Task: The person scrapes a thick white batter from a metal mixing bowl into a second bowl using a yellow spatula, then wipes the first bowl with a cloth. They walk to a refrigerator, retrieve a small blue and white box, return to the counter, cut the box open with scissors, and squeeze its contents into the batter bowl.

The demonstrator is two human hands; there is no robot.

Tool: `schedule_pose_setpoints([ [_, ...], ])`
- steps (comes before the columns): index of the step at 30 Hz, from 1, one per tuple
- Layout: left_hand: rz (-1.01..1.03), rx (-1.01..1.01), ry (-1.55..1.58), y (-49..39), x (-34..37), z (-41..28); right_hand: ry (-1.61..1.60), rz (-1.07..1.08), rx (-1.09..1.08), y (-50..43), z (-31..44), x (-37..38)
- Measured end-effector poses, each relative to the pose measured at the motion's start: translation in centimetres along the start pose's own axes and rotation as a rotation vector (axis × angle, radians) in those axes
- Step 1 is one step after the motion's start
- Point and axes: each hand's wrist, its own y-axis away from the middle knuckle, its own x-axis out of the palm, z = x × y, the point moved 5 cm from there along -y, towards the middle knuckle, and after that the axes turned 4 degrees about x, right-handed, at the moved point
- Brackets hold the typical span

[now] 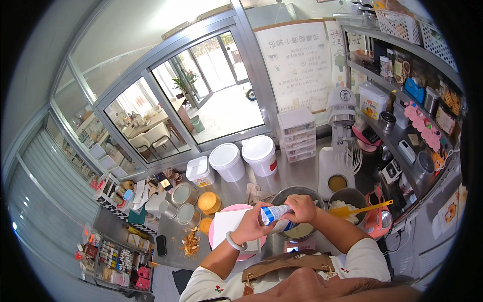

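Observation:
My left hand (256, 223) and my right hand (303, 210) both grip a blue-and-white carton (274, 214), tilted and squeezed between them. Below the carton is a large metal mixing bowl (281, 196) with pale liquid (300, 231) inside. Under the bowl's near side a pink kitchen scale (305, 246) shows, its display lit. My left forearm passes over a pink turntable (218, 211) that bears a white square board (224, 226). Right of the bowl, a metal pot (358, 193) holds a white lumpy mass and a yellow spatula (341, 211).
A stand mixer (341, 109) with a whisk stands behind the pot. Round sponge cakes (209, 202), metal tins (185, 193) and brown trimmings (190, 243) lie at the left. Lidded white buckets (226, 162) line the window; loaded shelves (400, 88) overhang the right side.

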Motion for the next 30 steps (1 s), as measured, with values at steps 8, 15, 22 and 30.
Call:
schedule_pose_setpoints([
  [8,-0.090,0.046,-0.040,1.3,-0.9,1.0,0.025,-0.086,0.084,0.7,-1.3,0.2],
  [15,-0.146,-0.080,0.423,3.6,1.0,7.7,0.009,-0.049,0.112,0.7,-0.7,0.1],
  [22,-0.280,-0.075,0.630,3.8,2.2,9.1,-0.072,0.127,-0.082,-5.5,4.0,-4.3],
  [30,-0.222,0.126,0.596,3.4,2.8,7.8,0.159,0.866,-0.420,-8.6,9.2,2.6],
])
